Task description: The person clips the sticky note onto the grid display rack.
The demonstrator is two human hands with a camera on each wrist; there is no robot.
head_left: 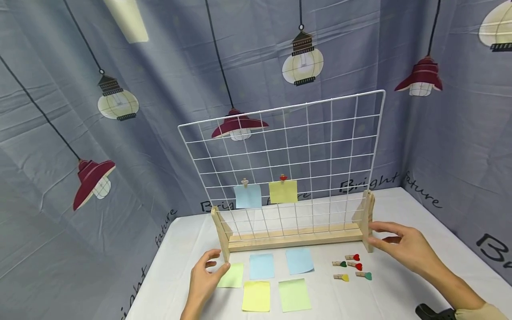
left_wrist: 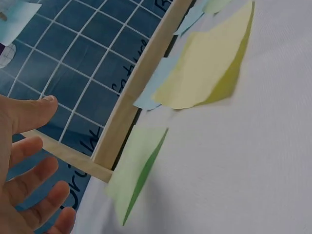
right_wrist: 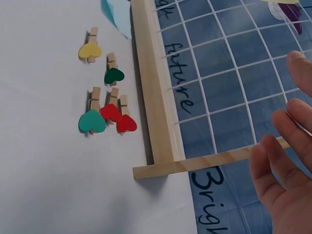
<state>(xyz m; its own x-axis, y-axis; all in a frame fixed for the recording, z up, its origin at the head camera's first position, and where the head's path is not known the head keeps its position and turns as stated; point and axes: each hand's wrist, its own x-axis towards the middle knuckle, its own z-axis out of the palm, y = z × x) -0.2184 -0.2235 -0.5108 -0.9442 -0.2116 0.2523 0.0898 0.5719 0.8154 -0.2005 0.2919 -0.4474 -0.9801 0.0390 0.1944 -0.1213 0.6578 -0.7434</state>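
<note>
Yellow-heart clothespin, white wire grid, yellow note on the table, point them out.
Yellow-heart clothespin (right_wrist: pixel 90 50), right wrist view: on the heart.
White wire grid (right_wrist: pixel 247 102), right wrist view: on a wire crossing.
Yellow note (head_left: pixel 256 296), head view: its middle.

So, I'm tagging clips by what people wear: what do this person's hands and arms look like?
The left hand and right hand are bare, with no gloves or rings visible. A pale beige sleeve shows on the right arm; no left sleeve is in view. A black object beside the sleeve is too cut off to identify.
</note>
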